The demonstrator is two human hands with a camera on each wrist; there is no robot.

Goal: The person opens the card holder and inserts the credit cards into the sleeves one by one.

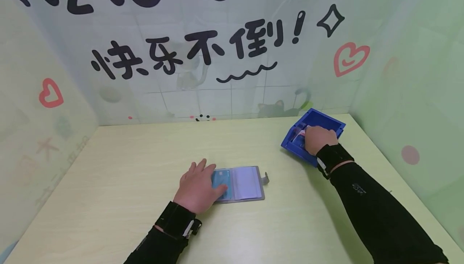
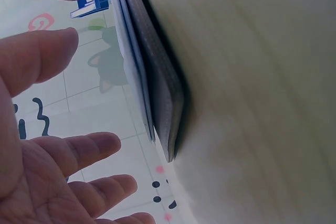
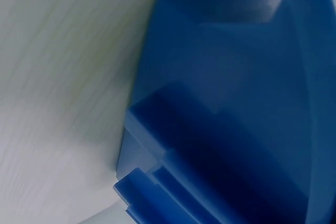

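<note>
A small grey card holder (image 1: 264,193) lies open on the table, with clear sleeves and a light-blue card (image 1: 222,178) on its left side. My left hand (image 1: 197,191) is at that left edge, thumb over the blue card. In the left wrist view, the fingers of this hand (image 2: 37,166) are spread beside the holder's edge (image 2: 170,98), gripping nothing. My right hand (image 1: 319,138) reaches down into a blue plastic bin (image 1: 328,118), next to a pink-and-white card-like piece (image 1: 300,136). Its fingertips are hidden, so I cannot tell what they hold.
The bin stands at the table's back right, near the green-tinted side wall (image 1: 409,107). A printed white backdrop (image 1: 217,75) rises behind the table's back edge. From the holder's right side a strap with a snap (image 1: 266,178) sticks out.
</note>
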